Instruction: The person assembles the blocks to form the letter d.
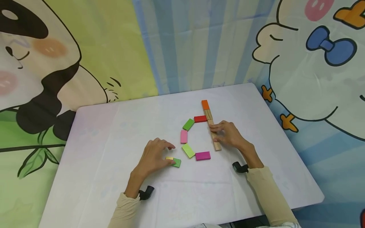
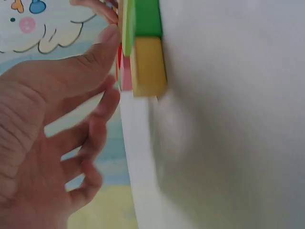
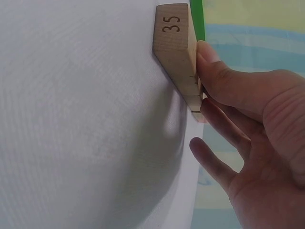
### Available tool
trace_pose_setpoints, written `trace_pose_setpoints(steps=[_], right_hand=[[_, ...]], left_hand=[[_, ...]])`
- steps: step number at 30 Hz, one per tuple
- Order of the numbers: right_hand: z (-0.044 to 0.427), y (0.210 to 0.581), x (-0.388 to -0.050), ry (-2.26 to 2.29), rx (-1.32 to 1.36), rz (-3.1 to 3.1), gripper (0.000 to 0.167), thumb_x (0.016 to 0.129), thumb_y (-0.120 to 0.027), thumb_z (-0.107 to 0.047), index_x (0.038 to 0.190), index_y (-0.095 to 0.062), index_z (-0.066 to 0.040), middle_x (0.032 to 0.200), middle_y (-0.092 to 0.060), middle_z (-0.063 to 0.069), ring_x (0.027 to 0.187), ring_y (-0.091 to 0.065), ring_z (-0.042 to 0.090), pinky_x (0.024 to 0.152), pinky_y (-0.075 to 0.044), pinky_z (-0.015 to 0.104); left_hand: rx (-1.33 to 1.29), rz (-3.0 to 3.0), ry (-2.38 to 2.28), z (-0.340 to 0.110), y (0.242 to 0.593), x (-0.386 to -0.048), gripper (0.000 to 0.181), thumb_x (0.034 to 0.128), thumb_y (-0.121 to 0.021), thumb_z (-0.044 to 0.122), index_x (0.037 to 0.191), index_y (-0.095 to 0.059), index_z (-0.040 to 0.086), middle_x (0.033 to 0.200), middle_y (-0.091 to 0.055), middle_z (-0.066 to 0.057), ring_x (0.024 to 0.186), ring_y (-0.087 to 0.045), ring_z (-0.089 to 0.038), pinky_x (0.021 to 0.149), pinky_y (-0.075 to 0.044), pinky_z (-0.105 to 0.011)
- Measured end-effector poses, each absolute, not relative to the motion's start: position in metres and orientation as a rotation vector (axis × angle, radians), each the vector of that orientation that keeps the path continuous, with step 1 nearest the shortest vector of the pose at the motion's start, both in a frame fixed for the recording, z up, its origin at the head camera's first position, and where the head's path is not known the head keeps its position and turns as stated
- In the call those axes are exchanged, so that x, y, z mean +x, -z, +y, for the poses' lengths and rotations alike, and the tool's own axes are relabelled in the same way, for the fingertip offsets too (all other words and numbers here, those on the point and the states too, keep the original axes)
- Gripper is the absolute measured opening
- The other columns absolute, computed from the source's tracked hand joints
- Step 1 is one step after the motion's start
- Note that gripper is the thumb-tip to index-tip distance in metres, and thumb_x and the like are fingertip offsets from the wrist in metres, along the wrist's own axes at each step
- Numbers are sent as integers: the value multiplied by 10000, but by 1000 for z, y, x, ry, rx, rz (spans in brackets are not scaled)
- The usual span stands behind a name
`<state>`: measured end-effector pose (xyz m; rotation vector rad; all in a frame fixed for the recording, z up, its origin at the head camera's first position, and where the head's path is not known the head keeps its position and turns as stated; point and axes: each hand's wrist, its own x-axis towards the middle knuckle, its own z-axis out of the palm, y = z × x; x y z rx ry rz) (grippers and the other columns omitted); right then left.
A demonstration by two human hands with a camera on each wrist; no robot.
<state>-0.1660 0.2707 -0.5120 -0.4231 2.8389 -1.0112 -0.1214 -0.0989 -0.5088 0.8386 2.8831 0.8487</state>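
Your empty left hand (image 1: 153, 155) spreads wide by the bright green block (image 1: 178, 163) and yellow block (image 1: 169, 158) on the counter (image 1: 97, 158), and your loosely spread right hand (image 1: 229, 135) touches the tan wooden blocks (image 1: 214, 137).

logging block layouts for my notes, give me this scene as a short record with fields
left hand: thumb at the yellow block and near green block; contact unclear
right hand: touching the wooden row
row end: orange block, far side
curve, far to near: red block, far green block, pink block, lime block, magenta block
gap: between magenta block and wooden row
marking: 35, wooden row's near end
surface: white table
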Motion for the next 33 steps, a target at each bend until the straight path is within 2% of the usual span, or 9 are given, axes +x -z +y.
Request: trace_pose_setpoints(steps=[4,9,16,21,27,33], right_hand=[[272,513,-165,1015,-428,2839,532,828,-938,-45,1326,-748,-48,1461,-706,80,1269,-650,349,1100,-525,565],[272,510,-165,1003,-422,2844,536,832,-935,-39,1332,-744,-46,1469,-701,82,1265,-648,347,1094,-530,562],[272,507,-167,995,-404,2836,543,829,-940,-49,1335,-747,-65,1470,-702,67,1256,-648,332,1095,-527,551],[273,509,-167,1000,-396,2839,538,832,-936,-45,1336,-747,-62,1472,-701,74,1256,-645,338,1095,-526,562],[272,513,-165,1018,-386,2824,547,823,-941,-45,1333,-746,-57,1469,-705,70,1266,-640,335,1114,-514,559],[271,514,-165,991,-398,2842,530,841,-931,-58,1337,-744,-62,1477,-697,70,1277,-641,343,1130,-494,581]], left_hand=[[804,2828,-838,-117,512,-117,503,706,-1040,205,1162,-827,215,1062,-794,66,983,-623,-162,926,-447,-401],[825,2800,-857,-123,516,-116,453,695,-1037,136,1086,-829,235,1012,-789,104,977,-645,-142,912,-453,-382],[798,2840,-814,-125,518,-112,336,750,-1009,178,1035,-840,232,952,-782,116,938,-633,-120,925,-437,-378],[833,2913,-806,-125,515,-108,269,749,-978,203,978,-841,231,903,-768,116,884,-624,-115,898,-446,-356],[1014,2954,-902,-95,495,-107,276,756,-972,247,984,-820,207,917,-777,52,899,-651,-178,884,-469,-384],[1150,2938,-897,-37,491,-108,283,787,-961,301,1016,-828,202,933,-783,54,926,-611,-129,879,-472,-363]])
